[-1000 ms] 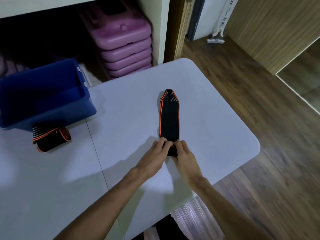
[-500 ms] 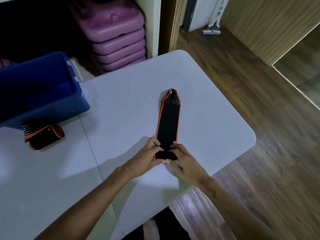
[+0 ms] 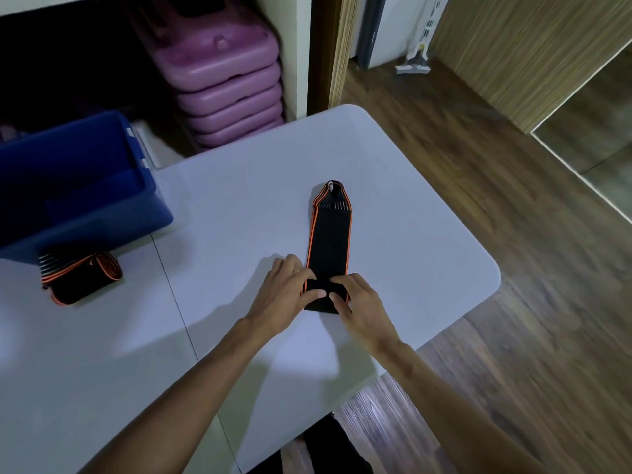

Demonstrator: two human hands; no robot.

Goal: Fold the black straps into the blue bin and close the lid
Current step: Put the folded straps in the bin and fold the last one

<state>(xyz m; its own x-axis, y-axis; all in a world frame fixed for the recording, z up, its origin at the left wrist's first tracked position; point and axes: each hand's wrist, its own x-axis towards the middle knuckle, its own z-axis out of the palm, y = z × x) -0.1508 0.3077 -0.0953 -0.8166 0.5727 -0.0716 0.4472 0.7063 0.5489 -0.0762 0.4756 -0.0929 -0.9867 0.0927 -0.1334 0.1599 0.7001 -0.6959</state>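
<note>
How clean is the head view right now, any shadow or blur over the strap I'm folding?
Head view: strap sharp, orange edging readable; both forearms cast soft shadows on the white table toward the viewer; floor at right smeared; shelf behind the blue bin very dark.

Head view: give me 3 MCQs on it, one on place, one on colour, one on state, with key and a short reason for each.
1. Where does the folded strap lie?
A. inside the blue bin
B. on the table against the front of the blue bin
C. on the floor

2. What colour is the edging of the flat strap?
A. orange
B. green
C. white

3. What are the hands doing?
A. both hang idle off the table
B. one lifts the bin
C. both grip the near end of the flat strap

Key: B, the folded strap sits on the white table just in front of the blue bin. A, orange lines run along both long edges. C, the left hand and right hand curl over its turned-up near end.
</note>
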